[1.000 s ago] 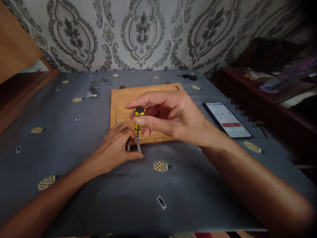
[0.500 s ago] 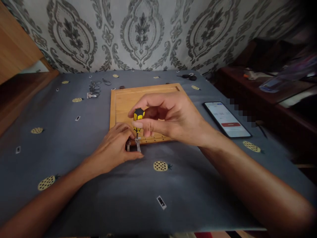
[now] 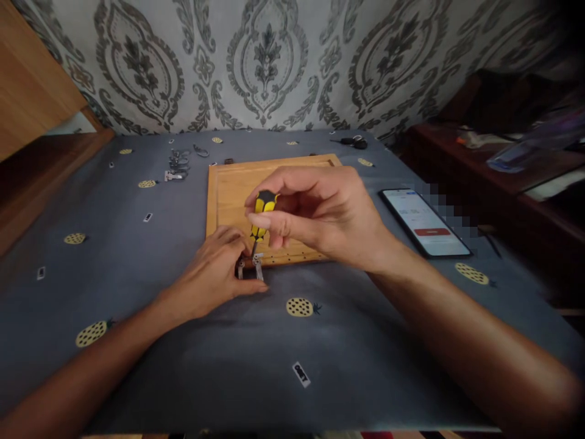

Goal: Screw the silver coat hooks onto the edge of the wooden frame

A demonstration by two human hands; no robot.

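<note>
Two metal pieces (image 3: 258,268) sit at the wooden panel's (image 3: 233,186) edge; loose hardware (image 3: 176,175) remains beyond. Right hand (image 3: 324,216) pinches a screwdriver (image 3: 265,201); left hand (image 3: 217,262) curls around the metal pieces, grip unclear

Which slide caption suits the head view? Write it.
Right hand holding a screwdriver by metal hardware at the edge of a wooden panel, left hand alongside.

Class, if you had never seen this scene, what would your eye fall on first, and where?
Probably the yellow-and-black screwdriver, mid-picture in the right hand, pointing down at a metal fitting at the near edge of the wooden panel. Then comes the lit smartphone, right of the panel.
</note>
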